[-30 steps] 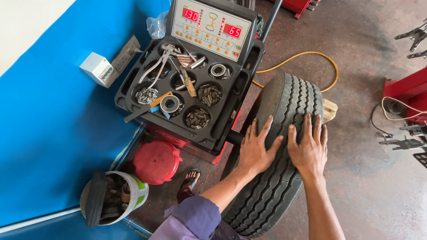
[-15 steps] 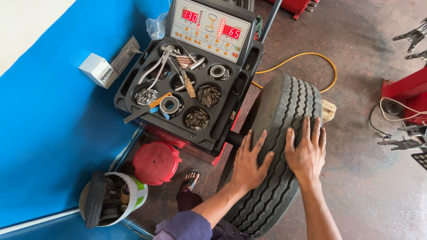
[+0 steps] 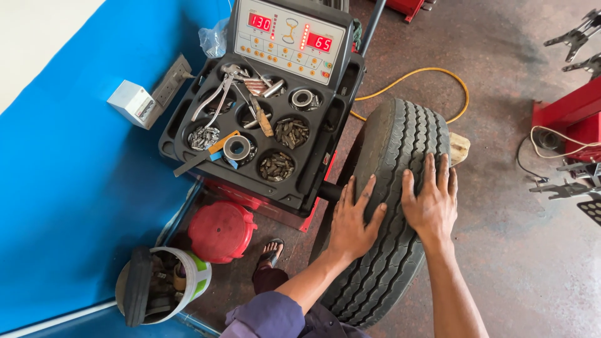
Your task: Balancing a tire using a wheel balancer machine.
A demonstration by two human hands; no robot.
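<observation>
Hands first: we see the left hand and the right hand both lying flat on the tread of a large black tyre, fingers spread and released, grasping nothing. The left hand rests toward the tyre's left shoulder, the right hand toward its right shoulder, with a narrow strip of tread between them. The tyre stands upright on the black shaft of a wheel balancing machine, its tread facing up toward us, just beside the machine's right edge.

On top of the machine sits a black tool tray with round wells. We make out small metal weights in the wells near the tray's front edge, a roll of tape toward its front-left part, and pliers lying across the rear-left wells. Behind the tray's back edge rises a tilted control panel with two red lit displays.

On the floor below the tray's front-left corner we see a red round lid, and near it a white bucket with dark scraps inside. A sandalled foot shows between the lid and the tyre. A yellow hose curves across the concrete floor behind the tyre. A blue wall runs along the left, with a white box fixed on it.
</observation>
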